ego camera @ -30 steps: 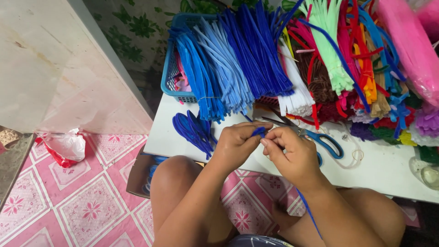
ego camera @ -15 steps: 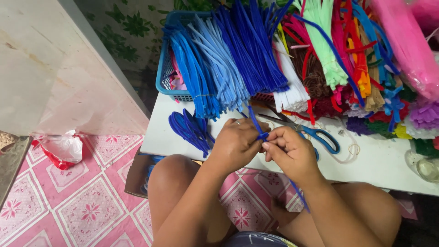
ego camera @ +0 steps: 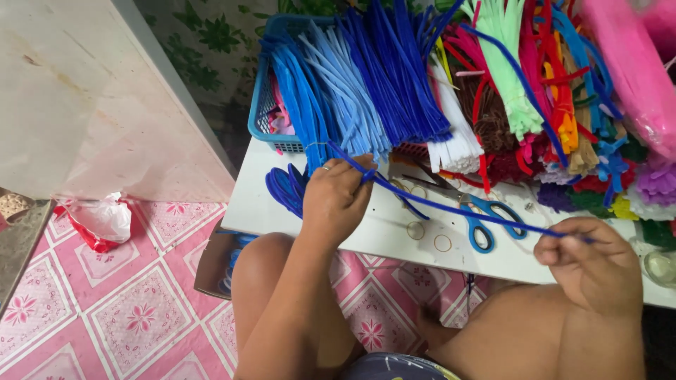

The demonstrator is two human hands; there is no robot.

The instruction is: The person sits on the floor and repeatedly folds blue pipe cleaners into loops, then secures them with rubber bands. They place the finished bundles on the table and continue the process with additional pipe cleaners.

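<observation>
My left hand (ego camera: 336,197) pinches one end of a dark blue pipe cleaner (ego camera: 458,210) above the low white table (ego camera: 246,197). My right hand (ego camera: 588,260) grips the other end, far to the right, so the stem runs stretched between the two hands. A ring shows on a left finger. Beside my left hand lies a small bunch of bent dark blue pipe cleaners (ego camera: 285,188). Blue-handled scissors (ego camera: 479,214) lie on the table under the stretched stem.
A blue basket (ego camera: 264,112) holds bundles of blue pipe cleaners (ego camera: 366,84). Heaps of white, green, red, brown and pink stems (ego camera: 535,84) fill the table's back. A red-and-white bag (ego camera: 98,222) lies on the pink tiled floor. My bare knees are below the table.
My hands were together at the table edge; now my right hand has pulled away to the right, drawing the blue pipe cleaner out straight. The left hand stayed near the basket.
</observation>
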